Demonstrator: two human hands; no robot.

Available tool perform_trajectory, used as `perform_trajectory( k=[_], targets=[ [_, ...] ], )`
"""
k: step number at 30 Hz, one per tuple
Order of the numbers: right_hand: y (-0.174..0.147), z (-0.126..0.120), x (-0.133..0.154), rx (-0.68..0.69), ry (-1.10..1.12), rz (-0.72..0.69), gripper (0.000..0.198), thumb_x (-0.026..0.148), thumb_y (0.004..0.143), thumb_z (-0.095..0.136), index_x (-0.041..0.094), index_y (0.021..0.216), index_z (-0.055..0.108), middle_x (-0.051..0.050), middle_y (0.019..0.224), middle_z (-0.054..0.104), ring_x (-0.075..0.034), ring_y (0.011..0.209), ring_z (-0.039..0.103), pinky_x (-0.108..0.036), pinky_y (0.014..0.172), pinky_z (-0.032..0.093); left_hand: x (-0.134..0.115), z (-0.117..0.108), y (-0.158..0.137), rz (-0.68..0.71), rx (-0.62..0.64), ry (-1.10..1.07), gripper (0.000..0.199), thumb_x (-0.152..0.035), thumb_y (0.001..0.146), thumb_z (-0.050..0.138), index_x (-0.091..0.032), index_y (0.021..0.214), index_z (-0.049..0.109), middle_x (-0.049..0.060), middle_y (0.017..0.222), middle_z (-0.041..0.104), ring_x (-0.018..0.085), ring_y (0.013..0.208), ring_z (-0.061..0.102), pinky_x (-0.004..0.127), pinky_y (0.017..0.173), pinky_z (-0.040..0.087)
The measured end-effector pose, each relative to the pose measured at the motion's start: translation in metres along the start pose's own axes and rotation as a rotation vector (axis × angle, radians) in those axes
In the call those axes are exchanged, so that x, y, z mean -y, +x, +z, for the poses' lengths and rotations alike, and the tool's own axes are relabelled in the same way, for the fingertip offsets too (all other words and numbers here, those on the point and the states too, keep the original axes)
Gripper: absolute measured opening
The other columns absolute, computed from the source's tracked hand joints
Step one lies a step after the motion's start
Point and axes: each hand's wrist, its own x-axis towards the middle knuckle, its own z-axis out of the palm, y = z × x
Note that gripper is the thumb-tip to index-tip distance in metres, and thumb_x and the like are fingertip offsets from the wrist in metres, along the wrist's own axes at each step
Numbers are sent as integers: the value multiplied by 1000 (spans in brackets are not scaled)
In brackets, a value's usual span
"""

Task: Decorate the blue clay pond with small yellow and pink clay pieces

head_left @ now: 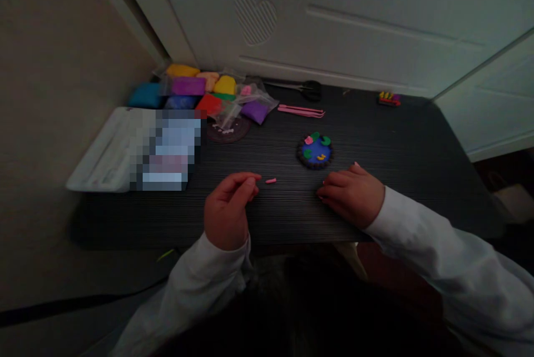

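My left hand (230, 207) is just above the dark table, thumb and forefinger pressed together; I cannot make out anything between them. Just right of its fingertips lies a short pink clay roll (271, 181). My right hand (354, 194) rests low over the table with its fingers curled down and together. A speck of pink shows by its fingertips, too small to name. Between and beyond the hands sits a round clay pond (316, 151), blue inside a dark beaded rim, with green leaf shapes, a pink flower and small yellow-orange pieces on it.
Pink tweezers (301, 110) and dark-handled scissors (311, 90) lie behind the pond. Bagged colored clay (211, 102) is heaped at back left, by a round dark dish (237, 130) with pale bits. A white pack (119, 151) and a blurred-out screen (173, 151) lie left. A small colorful piece (389, 99) stands back right.
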Motion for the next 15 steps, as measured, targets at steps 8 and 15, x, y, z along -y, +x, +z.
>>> perform_trajectory(
  k=[8,15],
  targets=[
    [-1,2,0,-22,21,30,20,31,79,40,24,88,57,-2,85,58,-15,73,50,-32,67,23,-1,0,0,-12,-10,-5,9,-17,69,54,-18,71,63,-1,58,53,8,56,46,22,53,33],
    [-1,6,0,-29,43,68,19,27,78,41,26,87,58,-1,86,58,-17,75,51,-34,68,27,-1,0,-1,-12,-3,0,10,-17,70,54,-18,71,63,-2,57,53,8,57,46,21,53,33]
  ],
)
